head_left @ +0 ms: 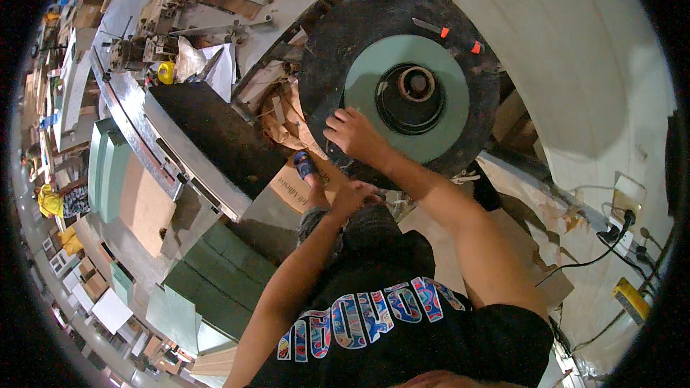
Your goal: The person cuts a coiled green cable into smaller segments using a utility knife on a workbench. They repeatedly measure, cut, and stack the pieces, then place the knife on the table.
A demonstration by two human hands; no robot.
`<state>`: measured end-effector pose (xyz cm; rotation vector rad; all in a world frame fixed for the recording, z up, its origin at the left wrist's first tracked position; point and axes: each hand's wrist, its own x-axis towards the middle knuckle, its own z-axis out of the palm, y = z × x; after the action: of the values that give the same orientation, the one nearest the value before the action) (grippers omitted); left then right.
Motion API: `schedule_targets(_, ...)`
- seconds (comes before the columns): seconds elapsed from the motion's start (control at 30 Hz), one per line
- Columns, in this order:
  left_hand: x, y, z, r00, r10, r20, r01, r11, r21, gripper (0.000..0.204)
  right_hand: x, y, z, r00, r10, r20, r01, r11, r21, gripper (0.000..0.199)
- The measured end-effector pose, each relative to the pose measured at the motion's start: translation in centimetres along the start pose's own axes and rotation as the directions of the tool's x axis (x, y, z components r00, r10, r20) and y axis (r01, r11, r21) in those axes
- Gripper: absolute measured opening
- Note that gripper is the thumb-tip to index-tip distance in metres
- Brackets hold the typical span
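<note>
My right hand [352, 131] is over the near left edge of a round black tabletop [327, 50]. Its fingers are curled in, and whatever they hold is too small to make out. Lower down, close to my lap, my left hand [352, 197] has its fingers bunched together; anything in them is hidden. On the tabletop lies a flat pale green ring [453, 75]. Dark coils [389, 110] sit inside the ring's opening, along with a brown tape-like roll [430, 79]. A thin blade with an orange end [429, 26] rests on the far side, near another small orange piece [475, 47].
Left of the tabletop stands a dark-topped bench [208, 129] with a metal rail. Crumpled brown paper [284, 118] and a cardboard box [291, 185] lie beneath. Green boards [223, 266] are stacked at lower left. Black plugs and cables [624, 224] run along the right.
</note>
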<state>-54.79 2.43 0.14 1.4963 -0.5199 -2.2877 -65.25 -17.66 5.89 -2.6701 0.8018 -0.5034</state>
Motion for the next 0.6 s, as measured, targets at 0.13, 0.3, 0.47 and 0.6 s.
schedule_targets(0.13,-0.4,-1.6,-6.2,0.999,0.051,0.017,-0.03,0.79,-0.613,0.044,-3.5,-3.0,0.7,0.998,0.049,0.034,-0.05,0.998,0.037,0.025)
schedule_targets(0.3,-5.3,6.6,-3.3,0.944,0.06,-0.324,-0.186,0.908,-0.375,0.05,-7.0,-4.0,2.2,0.959,0.272,-0.075,-0.232,0.912,0.338,0.037)
schedule_targets(0.47,-6.0,8.3,-2.4,0.922,0.004,-0.387,-0.146,0.93,-0.338,0.039,-5.7,-6.2,0.9,0.923,0.357,-0.145,-0.243,0.832,0.498,0.029)
schedule_targets(0.6,-4.7,6.6,-3.7,0.892,0.089,-0.443,-0.273,0.887,-0.373,0.028,-4.6,-8.7,1.7,0.749,0.662,-0.026,-0.43,0.516,0.741,0.029)
